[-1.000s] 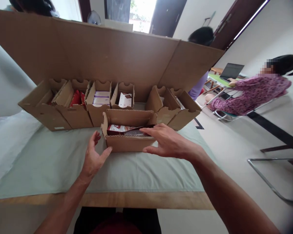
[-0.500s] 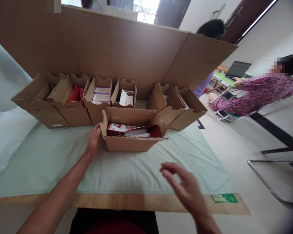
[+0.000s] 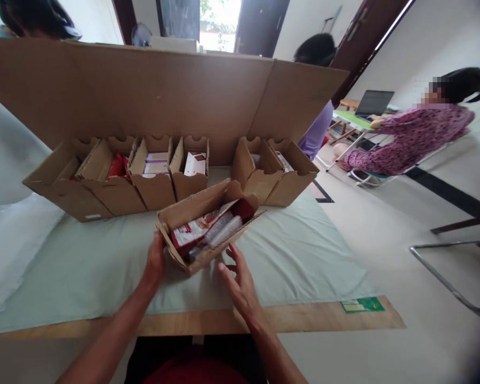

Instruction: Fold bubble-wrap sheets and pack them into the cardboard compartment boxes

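Note:
In front of me a cardboard box (image 3: 196, 205) with an open top sits turned at an angle over the cloth, its right end farther away. Inside it lie a red and white packet (image 3: 198, 226) and a roll of clear bubble wrap (image 3: 226, 230). My left hand (image 3: 156, 261) grips the box's left end, the fingertips partly hidden by the cardboard. Close to the long front side is my right hand (image 3: 240, 280), fingers apart and holding nothing; whether a fingertip touches the box I cannot tell.
Behind stands a row of cardboard bins (image 3: 152, 189) with a gap in it, backed by a tall cardboard panel (image 3: 164, 96). Clear plastic wrap (image 3: 16, 250) lies at the left. A person in a patterned pink top (image 3: 428, 133) sits at a laptop on the right.
The box has swung from square-on to slanted, its left end coming nearer to me. My right hand has moved left, up to its front side. The view has shifted slightly.

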A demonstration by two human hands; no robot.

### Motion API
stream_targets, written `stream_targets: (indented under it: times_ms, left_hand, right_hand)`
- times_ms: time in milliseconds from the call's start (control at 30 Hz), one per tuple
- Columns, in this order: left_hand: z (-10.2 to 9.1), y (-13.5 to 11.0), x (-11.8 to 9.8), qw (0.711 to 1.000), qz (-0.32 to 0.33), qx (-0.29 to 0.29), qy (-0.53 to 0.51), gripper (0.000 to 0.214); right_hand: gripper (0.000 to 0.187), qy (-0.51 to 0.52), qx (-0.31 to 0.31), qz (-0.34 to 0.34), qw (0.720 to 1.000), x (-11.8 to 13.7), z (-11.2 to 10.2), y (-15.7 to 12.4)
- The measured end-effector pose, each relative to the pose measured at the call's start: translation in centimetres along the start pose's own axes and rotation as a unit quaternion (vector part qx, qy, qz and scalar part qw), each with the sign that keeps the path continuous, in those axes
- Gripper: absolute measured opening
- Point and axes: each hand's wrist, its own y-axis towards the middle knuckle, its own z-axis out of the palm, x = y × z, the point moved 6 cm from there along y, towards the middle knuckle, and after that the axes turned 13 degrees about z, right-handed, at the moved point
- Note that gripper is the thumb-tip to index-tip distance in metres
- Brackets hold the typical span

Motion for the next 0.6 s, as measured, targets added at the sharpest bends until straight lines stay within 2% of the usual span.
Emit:
stream_targets:
  times_ms: [100, 200, 300, 433, 500, 600]
  left_hand:
    - [-1.5, -6.6, -0.4, 0.997, -0.008, 0.057, 0.059, 0.064]
    - [-2.2, -10.6, -0.4, 0.991, -0.007, 0.11, 0.082, 0.062]
    - [-1.3, -10.9, -0.5, 0.985, 0.012, 0.157, 0.07, 0.063]
    - [1.7, -9.0, -1.3, 0.972, 0.056, 0.228, -0.008, 0.075]
    - [3.0, -8.3, -1.8, 0.968, 0.078, 0.236, -0.04, 0.08]
    - [4.1, -8.0, -2.4, 0.968, 0.095, 0.227, -0.057, 0.087]
  right_hand:
    - [0.058, 0.021, -0.016, -0.011, 1.0, 0.6, -1.1, -0.5]
    - [0.055, 0.018, -0.03, -0.034, 0.999, 0.4, -2.2, -1.7]
    - [0.066, -0.003, -0.011, -0.061, 0.998, -0.4, -2.4, -3.0]
    - [0.088, -0.03, -0.001, -0.086, 0.996, -0.8, -1.7, -3.1]
    - [0.089, -0.042, 0.007, -0.085, 0.995, -0.6, -1.0, -2.3]
    - [0.08, -0.046, 0.03, -0.075, 0.996, -0.1, -0.1, -1.2]
